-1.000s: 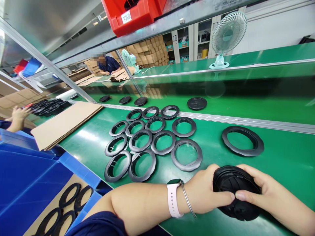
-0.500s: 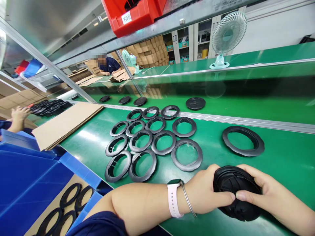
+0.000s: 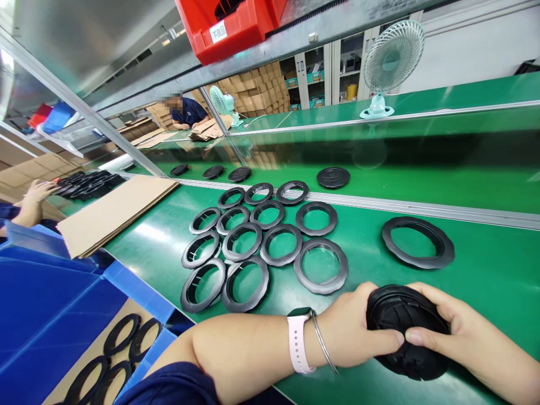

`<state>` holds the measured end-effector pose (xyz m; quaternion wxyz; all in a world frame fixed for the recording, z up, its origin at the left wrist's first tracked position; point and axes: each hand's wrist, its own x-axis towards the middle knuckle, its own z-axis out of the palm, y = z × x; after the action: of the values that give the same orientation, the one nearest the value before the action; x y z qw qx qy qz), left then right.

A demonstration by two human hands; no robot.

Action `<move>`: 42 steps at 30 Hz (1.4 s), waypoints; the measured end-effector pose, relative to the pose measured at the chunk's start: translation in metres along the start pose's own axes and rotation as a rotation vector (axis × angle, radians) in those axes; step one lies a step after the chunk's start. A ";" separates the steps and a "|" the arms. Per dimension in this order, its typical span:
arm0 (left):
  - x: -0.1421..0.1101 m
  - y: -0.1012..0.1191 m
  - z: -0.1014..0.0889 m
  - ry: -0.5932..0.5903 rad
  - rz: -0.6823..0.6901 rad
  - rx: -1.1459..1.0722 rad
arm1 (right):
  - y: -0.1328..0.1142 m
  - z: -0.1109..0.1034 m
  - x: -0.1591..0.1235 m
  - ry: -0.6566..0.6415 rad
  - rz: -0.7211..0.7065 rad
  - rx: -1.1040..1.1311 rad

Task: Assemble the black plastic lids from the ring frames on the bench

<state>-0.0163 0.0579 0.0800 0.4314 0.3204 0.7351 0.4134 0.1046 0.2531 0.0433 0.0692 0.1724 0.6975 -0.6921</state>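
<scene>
On the green table (image 3: 485,281) near its front edge, the left hand (image 3: 352,332) and right hand (image 3: 459,332) together grip a black round cover (image 3: 403,329). Just beyond lie black rings (image 3: 261,242)

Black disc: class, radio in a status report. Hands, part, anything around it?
Left hand and right hand both grip black disc on green bench. Loose ring just beyond; rings clustered left. Nothing blocking.

Disc (image 3: 405,332) near right on tabletop (image 3: 498,281) | ring cluster (image 3: 261,242) centre-left | lone ring (image 3: 417,242) right | cardboard (image 3: 113,211) far left | bin (image 3: 63,304) near left.
</scene>
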 end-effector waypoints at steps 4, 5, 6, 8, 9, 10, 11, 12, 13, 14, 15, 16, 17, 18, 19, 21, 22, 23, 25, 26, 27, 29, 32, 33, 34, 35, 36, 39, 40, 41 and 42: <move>0.000 -0.001 0.001 0.001 -0.001 0.000 | 0.001 0.000 0.000 0.004 -0.002 -0.006; 0.000 -0.001 0.001 0.001 0.001 0.001 | 0.001 0.000 0.000 0.006 -0.003 -0.003; 0.000 -0.001 0.001 0.003 0.004 0.004 | 0.002 0.000 0.000 0.005 -0.002 0.000; 0.000 -0.001 0.001 0.000 0.003 0.006 | 0.003 0.000 0.001 -0.001 0.003 0.011; 0.000 -0.002 0.001 0.001 0.002 0.007 | 0.003 0.000 0.001 -0.006 0.005 0.015; 0.000 -0.002 0.001 0.002 0.001 0.008 | 0.003 -0.001 0.001 -0.010 0.008 0.016; 0.000 -0.002 0.001 0.005 -0.001 0.008 | 0.004 -0.001 0.001 -0.011 0.008 0.015; 0.000 -0.002 0.001 0.007 0.000 0.008 | 0.004 -0.001 0.000 -0.013 0.007 0.012; 0.000 -0.002 0.001 0.009 0.002 0.008 | 0.004 -0.002 0.000 -0.013 0.004 0.007; 0.000 -0.002 0.001 0.010 0.003 0.008 | 0.004 -0.002 0.000 -0.009 -0.001 0.002; 0.000 -0.002 0.001 0.008 0.003 0.008 | 0.005 -0.002 0.000 -0.003 -0.007 -0.003; 0.000 -0.002 0.001 0.006 0.002 0.009 | 0.005 -0.002 0.000 0.002 -0.013 -0.008; 0.000 -0.002 0.001 0.004 0.002 0.009 | 0.005 -0.002 0.000 0.006 -0.017 -0.013; 0.000 -0.002 0.001 0.003 0.001 0.009 | 0.005 -0.002 0.000 0.010 -0.021 -0.017; 0.000 -0.003 0.001 0.000 0.001 0.010 | 0.006 -0.002 0.001 0.015 -0.024 -0.019; 0.000 -0.003 0.001 -0.008 -0.001 0.011 | 0.006 -0.001 0.001 0.016 -0.024 -0.021; 0.000 -0.003 0.001 -0.011 -0.002 0.010 | 0.005 -0.001 0.001 0.014 -0.024 -0.020; 0.000 -0.003 0.001 -0.012 -0.002 0.011 | 0.005 -0.001 0.001 0.011 -0.025 -0.018; 0.000 -0.003 0.001 -0.008 -0.001 0.011 | 0.005 -0.001 0.001 0.002 -0.022 -0.011; 0.000 -0.003 0.001 -0.004 -0.001 0.009 | 0.005 -0.001 0.001 -0.001 -0.022 -0.007; 0.000 -0.003 0.001 -0.004 -0.002 0.008 | 0.005 -0.001 0.000 -0.004 -0.020 -0.003; 0.000 -0.002 0.001 -0.003 -0.004 0.003 | 0.005 -0.001 0.000 -0.008 -0.015 0.002; 0.000 -0.001 0.001 0.000 0.001 -0.001 | 0.006 -0.002 0.001 -0.008 -0.012 -0.004; 0.000 -0.001 0.000 0.000 0.005 -0.002 | 0.006 -0.002 0.001 -0.005 -0.011 -0.007; 0.000 0.000 0.000 0.000 0.009 -0.002 | 0.006 -0.002 0.002 -0.002 -0.011 -0.010; 0.000 0.000 0.000 -0.001 0.010 -0.001 | 0.005 -0.002 0.002 0.001 -0.009 -0.010; 0.000 0.000 0.000 -0.004 0.009 -0.001 | 0.005 -0.002 0.002 0.003 -0.009 -0.008; 0.000 0.001 0.000 -0.002 0.004 0.001 | 0.004 -0.001 0.001 0.004 -0.006 -0.003; 0.000 0.001 0.000 -0.001 0.005 0.000 | 0.005 -0.001 0.001 0.004 -0.004 -0.004; 0.000 0.001 0.000 0.000 0.008 0.000 | 0.005 -0.001 0.000 0.004 -0.003 -0.007; 0.000 0.001 0.000 0.000 0.012 0.000 | 0.005 -0.001 0.000 0.005 -0.002 -0.010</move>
<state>-0.0162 0.0581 0.0811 0.4287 0.3248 0.7333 0.4159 0.1066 0.2538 0.0382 0.0675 0.1731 0.7011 -0.6884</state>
